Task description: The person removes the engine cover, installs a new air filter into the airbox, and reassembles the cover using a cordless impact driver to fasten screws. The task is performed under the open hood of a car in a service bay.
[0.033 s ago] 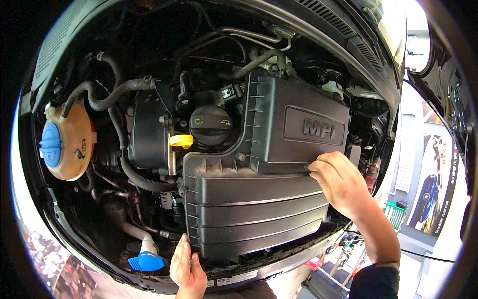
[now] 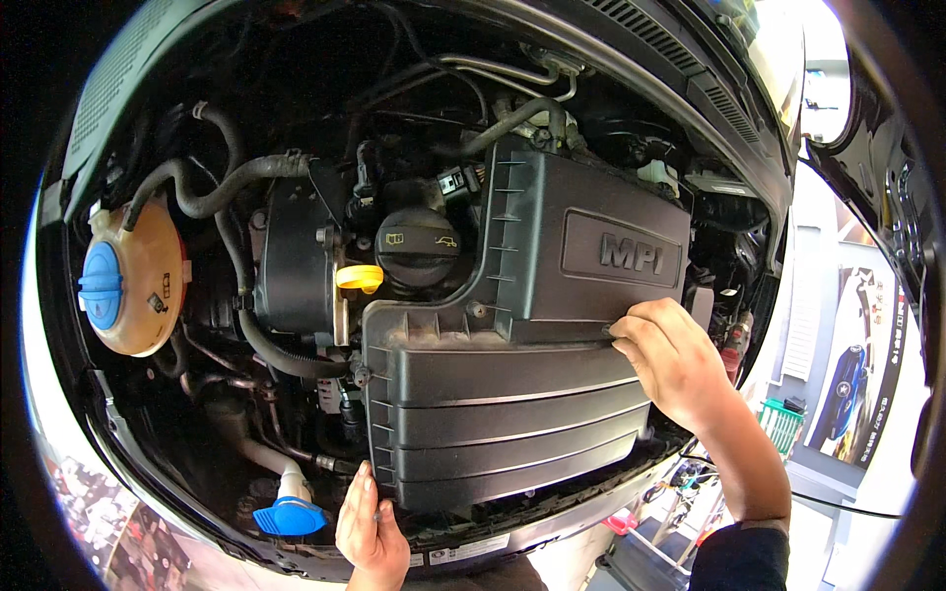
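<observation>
A large ribbed black air filter cover with a raised upper section lies over the engine. My right hand comes in from the lower right. Its thumb and fingers pinch together at a small dark piece in the seam below the raised section; the fingertips hide most of it. At the cover's lower left corner is my left hand, fingers together and tips near the edge. Between its thumb and fingers shows a small grey bit, too little to name. A screw point sits in the cover's recess.
To the left are a cream coolant tank with a blue cap, a yellow dipstick handle, a black oil cap and a blue washer cap. Black hoses run between. A green basket stands beyond the car's right side.
</observation>
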The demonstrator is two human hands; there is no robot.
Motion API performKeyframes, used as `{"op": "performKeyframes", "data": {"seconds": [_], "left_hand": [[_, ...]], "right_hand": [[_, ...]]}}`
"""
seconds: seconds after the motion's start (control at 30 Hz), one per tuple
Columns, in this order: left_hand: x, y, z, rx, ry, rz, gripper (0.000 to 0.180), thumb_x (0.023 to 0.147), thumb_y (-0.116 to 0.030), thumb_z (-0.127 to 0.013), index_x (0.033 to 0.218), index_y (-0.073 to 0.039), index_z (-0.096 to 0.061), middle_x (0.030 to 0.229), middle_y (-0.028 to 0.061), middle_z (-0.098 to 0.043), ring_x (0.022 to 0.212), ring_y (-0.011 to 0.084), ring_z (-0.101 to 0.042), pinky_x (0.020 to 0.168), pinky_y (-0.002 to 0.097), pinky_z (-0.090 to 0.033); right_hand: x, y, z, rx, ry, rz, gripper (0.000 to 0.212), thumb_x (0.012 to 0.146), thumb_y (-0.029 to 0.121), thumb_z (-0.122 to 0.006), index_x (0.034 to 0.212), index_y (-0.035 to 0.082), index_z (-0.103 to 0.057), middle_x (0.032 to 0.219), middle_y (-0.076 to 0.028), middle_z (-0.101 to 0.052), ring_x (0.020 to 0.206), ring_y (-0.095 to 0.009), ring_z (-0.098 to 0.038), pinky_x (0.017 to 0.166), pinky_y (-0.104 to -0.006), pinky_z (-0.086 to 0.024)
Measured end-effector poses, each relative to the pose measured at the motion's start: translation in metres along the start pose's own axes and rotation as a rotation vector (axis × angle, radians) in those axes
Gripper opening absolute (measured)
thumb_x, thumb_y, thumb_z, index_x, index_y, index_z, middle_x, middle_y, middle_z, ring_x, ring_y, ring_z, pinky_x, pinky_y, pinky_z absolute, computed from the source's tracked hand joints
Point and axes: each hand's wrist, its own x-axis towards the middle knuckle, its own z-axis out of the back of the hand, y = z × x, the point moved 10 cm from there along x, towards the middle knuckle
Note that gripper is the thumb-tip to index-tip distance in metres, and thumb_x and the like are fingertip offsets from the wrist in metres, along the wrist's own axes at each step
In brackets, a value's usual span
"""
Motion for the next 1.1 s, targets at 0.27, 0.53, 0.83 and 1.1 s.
{"op": "performKeyframes", "data": {"seconds": [0.27,0.53,0.83,1.1], "left_hand": [[0.011,-0.005,0.001,-0.076,0.116,-0.123,0.079,0.073,-0.021,-0.09,0.139,0.005,-0.055,0.13,0.03,-0.063,0.119,0.0446,-0.064,0.1,0.0477,-0.053],[0.01,0.0,0.003,-0.073,0.096,-0.108,0.08,0.069,-0.023,-0.092,0.136,0.004,-0.057,0.131,0.0289,-0.063,0.118,0.0432,-0.065,0.099,0.0459,-0.055],[0.015,0.003,0.005,-0.129,0.121,-0.119,0.082,0.064,-0.022,-0.094,0.134,0.003,-0.058,0.132,0.0268,-0.064,0.12,0.0422,-0.065,0.1,0.0455,-0.055],[0.019,0.004,0.009,-0.192,0.107,-0.122,0.075,0.064,-0.021,-0.094,0.127,0.003,-0.063,0.129,0.0224,-0.066,0.12,0.0379,-0.066,0.1,0.0443,-0.056]], "right_hand": [[0.002,-0.003,-0.001,0.039,0.028,-0.079,0.018,0.082,0.0,-0.072,0.098,0.002,-0.063,0.099,-0.013,-0.061,0.094,-0.032,-0.061,0.085,-0.039,-0.052],[0.016,0.01,0.001,-0.015,0.066,-0.141,0.019,0.079,0.002,-0.073,0.096,0.002,-0.064,0.095,-0.014,-0.062,0.091,-0.034,-0.063,0.082,-0.041,-0.052],[0.105,0.09,-0.009,-0.018,0.029,0.11,0.029,0.076,0.005,-0.078,0.104,0.003,-0.07,0.099,-0.011,-0.066,0.098,-0.032,-0.062,0.088,-0.0411,-0.05],[0.114,0.095,-0.025,-0.101,0.111,0.127,0.021,0.076,0.004,-0.076,0.095,0.003,-0.067,0.096,-0.011,-0.064,0.094,-0.032,-0.06,0.086,-0.0412,-0.05]]}}
